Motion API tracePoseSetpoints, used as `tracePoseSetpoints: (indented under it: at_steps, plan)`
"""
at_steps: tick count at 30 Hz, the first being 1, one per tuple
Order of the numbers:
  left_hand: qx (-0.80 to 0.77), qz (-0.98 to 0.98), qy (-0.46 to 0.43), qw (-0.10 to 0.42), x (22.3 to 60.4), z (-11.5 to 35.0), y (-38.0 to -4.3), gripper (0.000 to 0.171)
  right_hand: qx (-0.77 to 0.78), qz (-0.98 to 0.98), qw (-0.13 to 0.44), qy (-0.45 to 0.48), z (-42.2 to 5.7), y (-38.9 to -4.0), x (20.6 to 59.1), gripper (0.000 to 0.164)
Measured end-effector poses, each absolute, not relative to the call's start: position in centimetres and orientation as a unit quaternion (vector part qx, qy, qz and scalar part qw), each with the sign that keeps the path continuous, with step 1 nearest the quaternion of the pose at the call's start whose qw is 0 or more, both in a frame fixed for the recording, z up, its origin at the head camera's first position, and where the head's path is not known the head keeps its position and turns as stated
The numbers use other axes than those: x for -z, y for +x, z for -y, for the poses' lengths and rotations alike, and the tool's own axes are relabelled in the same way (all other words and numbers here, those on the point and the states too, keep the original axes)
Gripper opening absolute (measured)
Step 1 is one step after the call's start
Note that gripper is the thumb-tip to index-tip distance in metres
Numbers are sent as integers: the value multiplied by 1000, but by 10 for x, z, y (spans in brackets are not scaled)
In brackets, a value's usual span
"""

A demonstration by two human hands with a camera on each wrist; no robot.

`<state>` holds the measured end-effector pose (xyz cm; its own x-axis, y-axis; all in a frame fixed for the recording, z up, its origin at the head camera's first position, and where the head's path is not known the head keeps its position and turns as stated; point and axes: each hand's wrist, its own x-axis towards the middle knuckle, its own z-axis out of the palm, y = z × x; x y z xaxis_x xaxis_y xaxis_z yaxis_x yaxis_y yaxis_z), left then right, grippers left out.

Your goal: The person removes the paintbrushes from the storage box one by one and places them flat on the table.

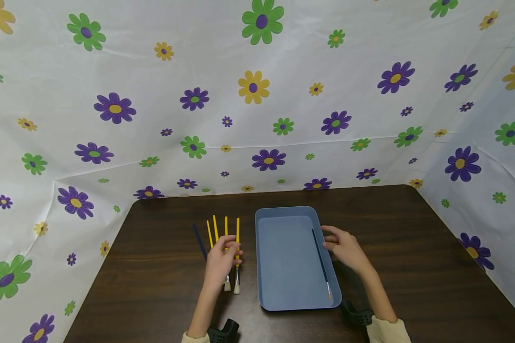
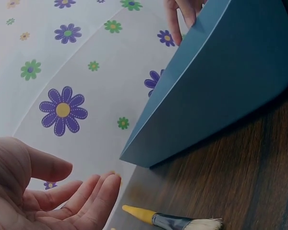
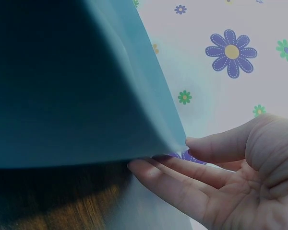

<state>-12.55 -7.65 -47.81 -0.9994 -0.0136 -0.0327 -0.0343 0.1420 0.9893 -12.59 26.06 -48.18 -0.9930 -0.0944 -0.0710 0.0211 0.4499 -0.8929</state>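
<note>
In the head view my left hand is over a row of paintbrushes, partly hiding them. Several have yellow handles and pale bristles; one handle is dark blue. Up close, the left fingers are loosely bent, apart from the thumb, with nothing between them. One yellow-tipped brush lies below them. A blue-grey tray stands right of the brushes, with a thin dark-handled paintbrush inside. My right hand is at the tray's right side, its fairly straight fingers right at the edge.
The dark wood table carries the tray and brushes. A white flower-patterned cloth hangs behind it and round both sides. Black wrist devices sit under both forearms, near the cream sleeves.
</note>
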Motion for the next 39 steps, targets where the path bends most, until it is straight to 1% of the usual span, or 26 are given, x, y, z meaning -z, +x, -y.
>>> tracePoseSetpoints:
  at_steps: [8, 17, 23, 39]
  plan:
    - [-657, -754, -11, 8, 475, 72, -122, 33, 521, -852, 53, -23, -261, -126, 482, 47]
    - [-657, -754, 13, -4, 476, 66, -120, 31, 523, -850, 54, -22, -261, -126, 483, 47]
    - [-658, -753, 13, -8, 475, 62, -120, 31, 522, -851, 52, -22, -261, -127, 482, 48]
    - [-654, -756, 25, 9, 477, 51, -116, 30, 524, -850, 51, -24, -261, -126, 482, 48]
